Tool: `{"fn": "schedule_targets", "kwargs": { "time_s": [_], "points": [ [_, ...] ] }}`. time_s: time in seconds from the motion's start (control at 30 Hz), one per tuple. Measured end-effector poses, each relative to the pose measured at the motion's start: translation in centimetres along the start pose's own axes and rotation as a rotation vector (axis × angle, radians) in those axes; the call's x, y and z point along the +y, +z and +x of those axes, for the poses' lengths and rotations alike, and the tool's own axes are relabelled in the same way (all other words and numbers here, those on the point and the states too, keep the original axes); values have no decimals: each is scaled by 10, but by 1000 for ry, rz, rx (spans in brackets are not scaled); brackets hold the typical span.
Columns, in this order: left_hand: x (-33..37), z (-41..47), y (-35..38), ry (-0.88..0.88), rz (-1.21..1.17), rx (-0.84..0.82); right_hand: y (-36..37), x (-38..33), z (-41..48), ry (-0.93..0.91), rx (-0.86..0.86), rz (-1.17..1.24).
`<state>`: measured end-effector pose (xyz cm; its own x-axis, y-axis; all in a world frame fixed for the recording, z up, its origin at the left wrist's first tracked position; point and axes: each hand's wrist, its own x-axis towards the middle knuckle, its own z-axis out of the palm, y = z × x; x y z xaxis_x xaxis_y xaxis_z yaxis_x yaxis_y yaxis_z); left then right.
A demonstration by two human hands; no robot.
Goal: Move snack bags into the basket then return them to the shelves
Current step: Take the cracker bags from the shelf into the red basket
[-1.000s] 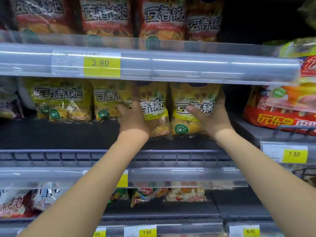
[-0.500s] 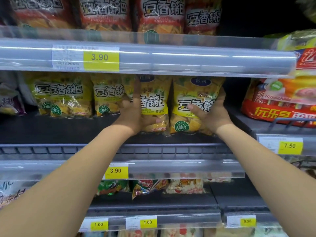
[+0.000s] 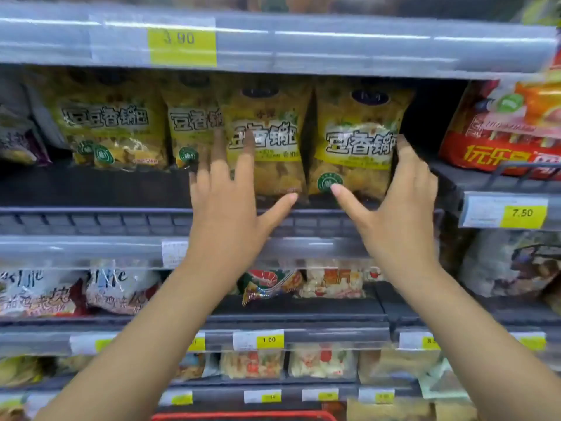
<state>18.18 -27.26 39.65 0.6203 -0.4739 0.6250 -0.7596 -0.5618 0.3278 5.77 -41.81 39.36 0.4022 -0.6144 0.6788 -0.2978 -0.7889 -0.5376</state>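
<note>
Two yellow snack bags stand upright side by side on the dark middle shelf (image 3: 121, 189): one (image 3: 267, 138) left of the other (image 3: 358, 141). My left hand (image 3: 230, 192) is spread in front of the left bag, fingers straight, holding nothing. My right hand (image 3: 397, 202) is spread at the right bag's right edge, its thumb over the bag's green badge, fingers straight. More yellow bags (image 3: 112, 129) of the same kind stand further left. The red rim of the basket (image 3: 243, 416) shows at the bottom edge.
A clear price rail with a 3.90 tag (image 3: 182, 44) overhangs the bags. Red and orange packs (image 3: 510, 129) sit on the right shelf above a 7.50 tag (image 3: 522, 212). Lower shelves hold white and clear snack bags (image 3: 331, 281).
Both hands have let go of the two yellow bags and pulled back with fingers spread. The bags now stand upright on the shelf. The view has dipped, bringing the basket rim in.
</note>
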Motion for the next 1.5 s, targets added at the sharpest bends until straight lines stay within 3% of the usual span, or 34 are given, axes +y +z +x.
{"fn": "schedule_targets", "kwargs": {
  "time_s": [0.1, 0.2, 0.37, 0.47, 0.67, 0.87, 1.2, 1.5],
  "points": [
    [-15, -77, 14, 116, 19, 59, 7, 2, -80, -214, -4, -121],
    [-38, -165, 40, 141, 52, -61, 27, 16, -169, -202, -181, -138],
    [-85, -325, 88, 25, 76, -452, 54, 51, -314, -7, -641, -292],
    [-111, -412, 106, -59, 141, -671, 63, 76, -390, 211, -915, -391],
    [-157, -521, 117, -359, 291, -977, 55, 96, -505, 608, -1318, -455],
    [-196, -551, 120, -580, 360, -1088, 61, 89, -552, 720, -1207, -406],
    [-209, -556, 132, -521, 354, -1057, 71, 81, -561, 550, -1091, -549],
    [-219, -521, 125, -608, 213, -1085, 76, 52, -541, 545, -967, -467]
  ]
}}
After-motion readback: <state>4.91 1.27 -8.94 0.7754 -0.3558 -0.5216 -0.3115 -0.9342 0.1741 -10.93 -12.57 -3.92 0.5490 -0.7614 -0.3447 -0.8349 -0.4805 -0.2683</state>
